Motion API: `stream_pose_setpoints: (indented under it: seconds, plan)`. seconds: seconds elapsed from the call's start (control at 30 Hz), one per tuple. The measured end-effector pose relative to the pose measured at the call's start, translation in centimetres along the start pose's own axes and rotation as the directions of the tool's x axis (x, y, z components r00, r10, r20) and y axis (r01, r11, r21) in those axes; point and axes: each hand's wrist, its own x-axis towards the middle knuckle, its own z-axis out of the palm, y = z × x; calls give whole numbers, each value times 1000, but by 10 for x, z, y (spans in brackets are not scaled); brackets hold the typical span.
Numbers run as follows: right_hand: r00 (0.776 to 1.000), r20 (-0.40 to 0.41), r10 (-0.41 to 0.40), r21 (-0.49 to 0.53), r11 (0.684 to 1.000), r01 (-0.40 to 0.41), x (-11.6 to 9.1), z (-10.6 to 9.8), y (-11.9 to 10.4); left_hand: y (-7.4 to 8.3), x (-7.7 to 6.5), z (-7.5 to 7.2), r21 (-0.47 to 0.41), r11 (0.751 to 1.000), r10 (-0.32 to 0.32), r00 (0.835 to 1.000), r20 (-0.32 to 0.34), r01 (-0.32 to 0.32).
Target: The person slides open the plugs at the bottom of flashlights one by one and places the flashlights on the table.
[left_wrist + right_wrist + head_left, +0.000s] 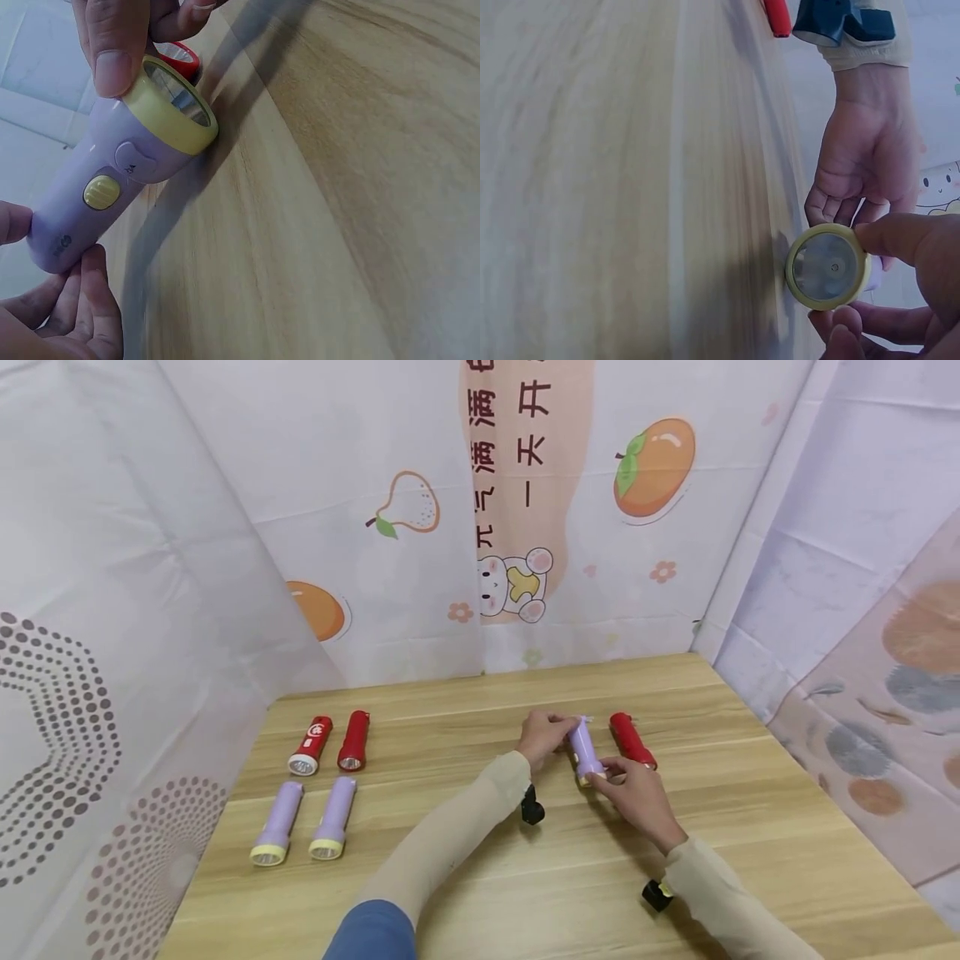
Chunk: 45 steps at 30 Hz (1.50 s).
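Note:
A lilac flashlight with a pale yellow head ring is held between both hands. My left hand pinches its tail end, thumb on one side and fingers on the other. At the lens end, my right hand grips the yellow ring between thumb and fingers. A yellow switch faces the left wrist camera. Whether the flashlight touches the table is hard to tell. Just right of it lies a red flashlight, its lens end partly behind my right hand.
On the table's left side lie two lilac flashlights, one outer and one inner. Behind them are a red flashlight with a white head and an all-red one. A printed curtain borders the back edge.

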Motion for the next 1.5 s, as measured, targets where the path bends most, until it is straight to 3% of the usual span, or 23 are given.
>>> stream_pose_setpoints:
  seconds: [0.23,0.5,0.73,0.93,1.5]
  plan:
    - [999,-43,-14,-72,997,11,-1,-1,4,0,4,9,34,999,-14,1000,-17,14]
    - [998,-65,-6,-97,995,0,-4,-7,6,2,7,21,62,998,-7,1000,6,7]
    - [997,-70,-26,-125,992,17,-4,-9,7,0,5,21,84,996,25,999,48,-29]
    - [994,-87,-60,-142,989,47,-3,-9,6,0,4,21,102,994,37,999,35,-40]
    - [988,-103,-117,-201,975,95,0,-10,7,2,1,26,149,989,1,1000,1,-1]
